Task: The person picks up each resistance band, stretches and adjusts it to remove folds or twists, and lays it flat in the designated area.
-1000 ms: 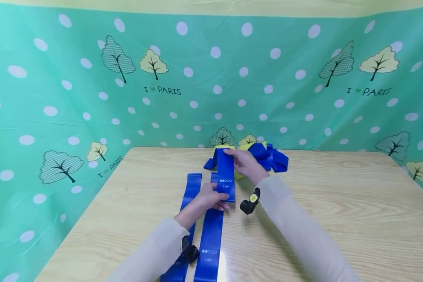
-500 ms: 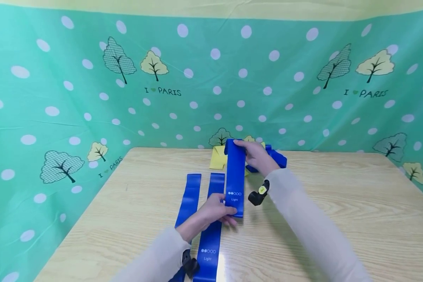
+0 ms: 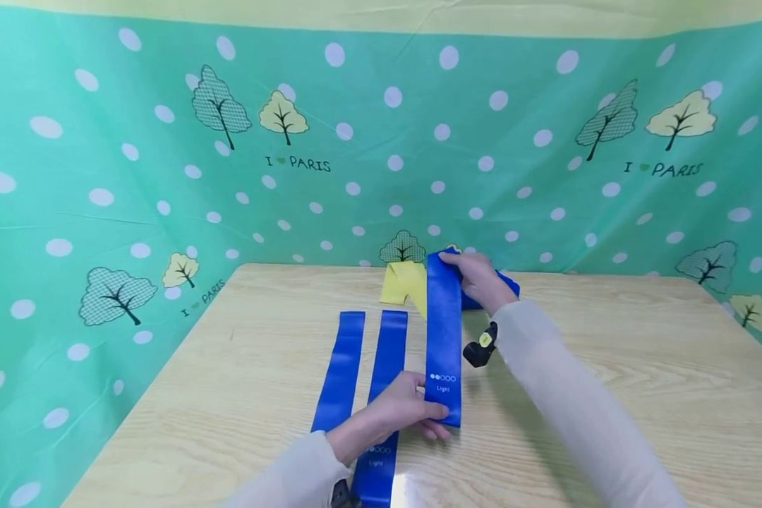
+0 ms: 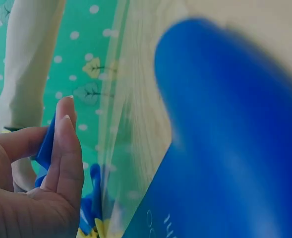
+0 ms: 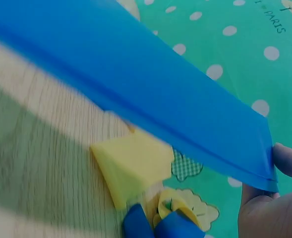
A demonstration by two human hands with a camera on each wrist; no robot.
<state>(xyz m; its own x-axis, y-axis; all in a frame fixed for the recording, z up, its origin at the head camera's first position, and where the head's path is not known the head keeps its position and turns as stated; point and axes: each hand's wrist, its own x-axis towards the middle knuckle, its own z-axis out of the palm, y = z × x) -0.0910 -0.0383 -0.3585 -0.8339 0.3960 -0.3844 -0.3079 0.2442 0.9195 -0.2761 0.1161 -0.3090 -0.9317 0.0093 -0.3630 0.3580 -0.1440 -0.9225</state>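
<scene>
Between my hands a blue resistance band point(image 3: 443, 317), printed "Light", is stretched lengthwise above the table. My left hand point(image 3: 403, 409) pinches its near end, thumb on top and fingers beneath. At the far end my right hand point(image 3: 479, 279) pinches it between thumb and fingers, as the right wrist view also shows of the band point(image 5: 150, 89). To the left, two more blue bands lie flat side by side: an outer band point(image 3: 339, 374) and an inner band point(image 3: 387, 360). My left forearm and hand cover parts of both.
Behind the held band, a yellow band point(image 3: 403, 282) lies crumpled at the table's back edge. Some blue bands point(image 3: 508, 282) are bunched there too, mostly hidden by my right hand. A green dotted cloth point(image 3: 355, 141) hangs behind the wooden table point(image 3: 609, 367).
Both hands have carried the held band to the right, away from the two flat bands. My left hand has also come nearer, and the band between the hands spans a longer stretch.
</scene>
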